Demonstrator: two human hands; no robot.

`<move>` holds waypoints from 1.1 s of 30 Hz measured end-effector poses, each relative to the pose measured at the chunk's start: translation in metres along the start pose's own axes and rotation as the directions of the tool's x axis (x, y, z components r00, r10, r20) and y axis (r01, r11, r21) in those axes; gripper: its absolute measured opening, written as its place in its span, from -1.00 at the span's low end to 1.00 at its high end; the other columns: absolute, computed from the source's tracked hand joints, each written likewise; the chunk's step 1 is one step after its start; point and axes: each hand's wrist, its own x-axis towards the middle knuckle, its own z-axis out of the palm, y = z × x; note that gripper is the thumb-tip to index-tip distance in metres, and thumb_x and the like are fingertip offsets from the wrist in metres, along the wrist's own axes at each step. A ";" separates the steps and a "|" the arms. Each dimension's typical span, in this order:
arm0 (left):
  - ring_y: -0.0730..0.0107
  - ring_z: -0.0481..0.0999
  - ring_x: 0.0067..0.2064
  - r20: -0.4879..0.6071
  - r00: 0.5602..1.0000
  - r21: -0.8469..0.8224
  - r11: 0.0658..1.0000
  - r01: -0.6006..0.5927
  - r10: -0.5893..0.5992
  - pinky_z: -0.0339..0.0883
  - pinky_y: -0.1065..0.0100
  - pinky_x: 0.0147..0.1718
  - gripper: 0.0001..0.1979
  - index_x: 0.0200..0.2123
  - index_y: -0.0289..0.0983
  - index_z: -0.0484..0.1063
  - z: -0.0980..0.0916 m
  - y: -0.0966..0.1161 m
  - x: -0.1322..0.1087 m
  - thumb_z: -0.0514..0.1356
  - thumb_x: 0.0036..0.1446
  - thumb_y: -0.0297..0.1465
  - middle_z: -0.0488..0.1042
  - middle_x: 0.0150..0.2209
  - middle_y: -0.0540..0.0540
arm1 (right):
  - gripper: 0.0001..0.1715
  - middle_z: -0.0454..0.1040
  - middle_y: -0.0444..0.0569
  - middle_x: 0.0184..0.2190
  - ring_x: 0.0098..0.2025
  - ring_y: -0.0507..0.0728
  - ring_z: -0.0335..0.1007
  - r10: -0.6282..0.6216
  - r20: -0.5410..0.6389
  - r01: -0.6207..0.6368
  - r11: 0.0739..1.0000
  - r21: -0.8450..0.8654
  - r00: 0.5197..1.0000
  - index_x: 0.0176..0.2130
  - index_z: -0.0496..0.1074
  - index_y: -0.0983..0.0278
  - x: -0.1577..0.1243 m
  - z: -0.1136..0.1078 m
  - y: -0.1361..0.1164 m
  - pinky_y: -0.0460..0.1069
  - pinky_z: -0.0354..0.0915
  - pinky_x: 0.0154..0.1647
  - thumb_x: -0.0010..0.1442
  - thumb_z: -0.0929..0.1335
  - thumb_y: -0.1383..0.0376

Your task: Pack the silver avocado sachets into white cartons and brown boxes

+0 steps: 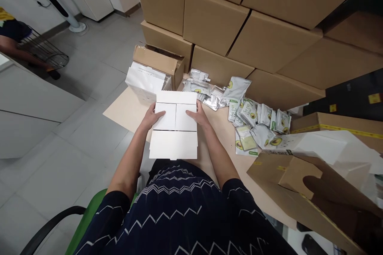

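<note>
Between my two hands is a white cardboard box (173, 143). Its two side flaps are folded in and meet at a middle seam, while the flaps at its far and near ends lie spread outward. My left hand (152, 117) grips the left side, thumb lying on the left flap. On the opposite side my right hand (200, 115) holds the box the same way, thumb on the right flap. What the box contains is hidden. Right of it on the table (221, 135) lie several silver and white pouches (248, 111) with avocado prints.
Tall stacks of brown cartons (215, 20) stand behind the table. An open brown box (158, 57) and a white package (145, 81) sit at back left. A large open carton (314, 191) occupies the right. At far left, a person's leg (26, 53) shows beside a wire basket (44, 46).
</note>
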 end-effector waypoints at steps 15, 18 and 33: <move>0.14 0.27 0.32 0.168 0.824 0.697 0.525 -0.487 0.541 0.10 -0.03 0.28 -0.67 -0.02 -0.12 0.55 -0.030 -0.017 -0.020 0.06 0.30 -0.20 0.47 0.18 -0.09 | -0.57 0.32 0.04 0.30 0.33 0.22 0.20 -0.410 0.148 0.418 0.714 -0.562 0.900 0.09 0.51 0.19 -0.029 -0.029 0.020 0.22 0.11 0.37 0.34 0.26 0.16; 0.06 0.17 0.38 0.306 0.853 0.791 0.385 -0.475 0.423 0.04 -0.10 0.28 -0.56 0.16 -0.11 0.46 -0.041 -0.010 -0.029 -0.06 0.36 -0.27 0.38 0.29 -0.06 | -0.47 0.30 0.02 0.33 0.36 0.23 0.15 -0.326 0.301 0.440 0.573 -0.691 0.896 0.23 0.41 0.22 -0.039 -0.039 0.014 0.25 0.07 0.38 0.39 0.16 0.23; -0.18 -0.17 0.48 0.545 0.837 0.805 0.308 -0.506 -0.051 -0.24 -0.29 0.36 0.07 0.47 -0.03 -0.29 -0.063 0.022 -0.044 0.24 0.05 0.03 -0.24 0.51 -0.07 | 0.11 -0.21 0.14 0.50 0.50 0.45 -0.36 -0.020 0.501 0.448 0.483 -0.753 0.865 0.48 -0.08 0.27 -0.074 -0.051 -0.010 0.42 -0.22 0.41 0.17 0.40 -0.02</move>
